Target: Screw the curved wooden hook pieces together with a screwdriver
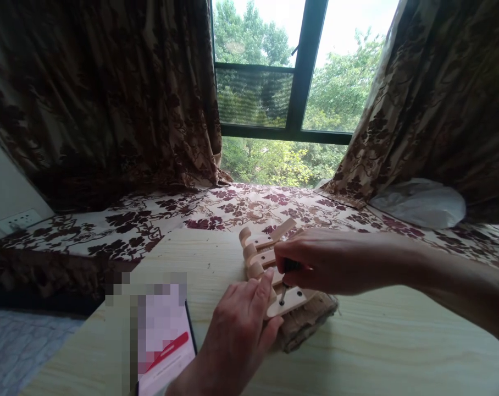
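Observation:
Several curved light-wood pieces (262,257) lie side by side on a rough, bark-like brown block (311,322). Dark screws show in their flat parts. My right hand (303,261) is closed around the dark handle of a screwdriver (285,287), whose metal shaft slants down to a screw in the nearest wooden piece. From the left, my left hand (249,313) grips that nearest piece, thumb on top and fingers at its rounded end. Part of the row of wooden pieces is hidden behind my right hand.
The pale wood-grain table (398,346) carries a phone (171,341), partly pixelated, at the left. Small dark specks dot the tabletop. Beyond it lies a floral cloth (249,209) under a window, with patterned curtains on both sides and a white plastic bag (420,203) at the right.

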### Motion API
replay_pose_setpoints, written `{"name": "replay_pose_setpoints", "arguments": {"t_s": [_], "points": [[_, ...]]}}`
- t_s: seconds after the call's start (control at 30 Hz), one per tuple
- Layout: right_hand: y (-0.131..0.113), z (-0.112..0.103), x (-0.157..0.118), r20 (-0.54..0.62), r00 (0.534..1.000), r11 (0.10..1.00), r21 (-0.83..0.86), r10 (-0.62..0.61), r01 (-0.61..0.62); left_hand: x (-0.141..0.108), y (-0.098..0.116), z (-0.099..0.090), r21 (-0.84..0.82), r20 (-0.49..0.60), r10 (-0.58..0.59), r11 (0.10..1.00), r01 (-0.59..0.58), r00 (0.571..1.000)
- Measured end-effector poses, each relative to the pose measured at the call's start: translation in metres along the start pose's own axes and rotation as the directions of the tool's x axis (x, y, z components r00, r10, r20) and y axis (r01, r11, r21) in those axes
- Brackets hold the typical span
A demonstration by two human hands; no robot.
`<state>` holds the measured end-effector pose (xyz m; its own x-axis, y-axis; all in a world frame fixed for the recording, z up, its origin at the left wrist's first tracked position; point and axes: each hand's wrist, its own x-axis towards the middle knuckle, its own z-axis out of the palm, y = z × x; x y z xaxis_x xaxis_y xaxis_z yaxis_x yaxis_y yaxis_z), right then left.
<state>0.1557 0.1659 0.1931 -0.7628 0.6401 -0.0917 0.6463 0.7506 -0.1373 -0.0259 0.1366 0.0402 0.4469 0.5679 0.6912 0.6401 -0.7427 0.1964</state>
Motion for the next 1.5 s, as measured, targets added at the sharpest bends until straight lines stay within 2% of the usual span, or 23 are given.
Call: {"name": "replay_pose_setpoints", "arguments": {"t_s": [0.07, 0.13, 0.27, 0.33, 0.4, 0.53, 0.6, 0.7, 0.87, 0.93, 1.07, 1.27, 1.37, 1.5], "points": [[0.004, 0.002, 0.005, 0.020, 1.000, 0.999, 0.051, -0.004, 0.003, 0.000, 0.001, -0.001, -0.016, 0.009, -0.007, 1.000, 0.007, 1.000], [0.009, 0.005, 0.009, 0.003, 0.999, 0.997, 0.070, 0.044, -0.044, 0.001, 0.001, -0.002, -0.027, 0.019, -0.005, 1.000, 0.005, 1.000], [0.015, 0.013, 0.011, -0.124, 0.979, 0.987, 0.017, 0.162, -0.161, 0.002, -0.001, -0.002, -0.016, 0.021, 0.013, 1.000, -0.013, 1.000], [0.015, 0.014, 0.008, -0.149, 0.979, 0.990, -0.022, 0.138, -0.143, 0.002, -0.002, -0.001, -0.003, 0.028, 0.009, 1.000, -0.009, 1.000], [0.013, 0.011, 0.004, -0.125, 0.989, 0.995, -0.045, 0.085, -0.091, 0.002, -0.003, -0.001, 0.009, 0.036, 0.005, 1.000, -0.005, 0.999], [0.011, 0.006, 0.001, -0.076, 0.996, 0.999, -0.009, -0.045, 0.044, 0.001, -0.003, -0.001, 0.029, 0.020, 0.023, 0.999, -0.023, 1.000], [0.013, 0.005, 0.002, -0.077, 0.995, 0.997, 0.018, -0.069, 0.071, -0.001, -0.003, -0.001, 0.040, 0.014, 0.036, 0.999, -0.036, 0.999], [0.018, 0.008, 0.008, -0.060, 0.997, 0.997, 0.068, -0.043, 0.047, -0.002, -0.003, -0.002, 0.045, 0.021, 0.047, 0.998, -0.048, 0.999], [0.025, 0.019, 0.016, -0.098, 0.988, 0.992, 0.057, 0.116, -0.111, -0.001, -0.004, 0.000, 0.055, 0.037, 0.041, 0.998, -0.043, 0.998], [0.025, 0.022, 0.016, -0.121, 0.983, 0.990, 0.035, 0.141, -0.137, 0.000, -0.004, 0.000, 0.056, 0.042, 0.037, 0.998, -0.039, 0.998], [0.020, 0.018, 0.008, -0.132, 0.988, 0.996, -0.012, 0.082, -0.085, 0.002, -0.003, -0.003, 0.034, 0.045, 0.018, 0.999, -0.020, 0.999], [0.013, 0.009, 0.002, -0.071, 0.997, 0.997, 0.068, -0.029, 0.034, -0.001, 0.000, -0.003, 0.023, 0.020, 0.022, 0.999, -0.022, 1.000], [0.015, 0.012, 0.008, -0.077, 0.997, 0.996, 0.084, -0.013, 0.020, -0.001, -0.001, -0.002, 0.022, 0.010, 0.029, 0.999, -0.029, 1.000], [0.022, 0.021, 0.014, -0.109, 0.989, 0.989, 0.113, 0.103, -0.091, 0.001, -0.001, -0.004, 0.028, 0.034, 0.015, 0.999, -0.016, 0.999]]}}
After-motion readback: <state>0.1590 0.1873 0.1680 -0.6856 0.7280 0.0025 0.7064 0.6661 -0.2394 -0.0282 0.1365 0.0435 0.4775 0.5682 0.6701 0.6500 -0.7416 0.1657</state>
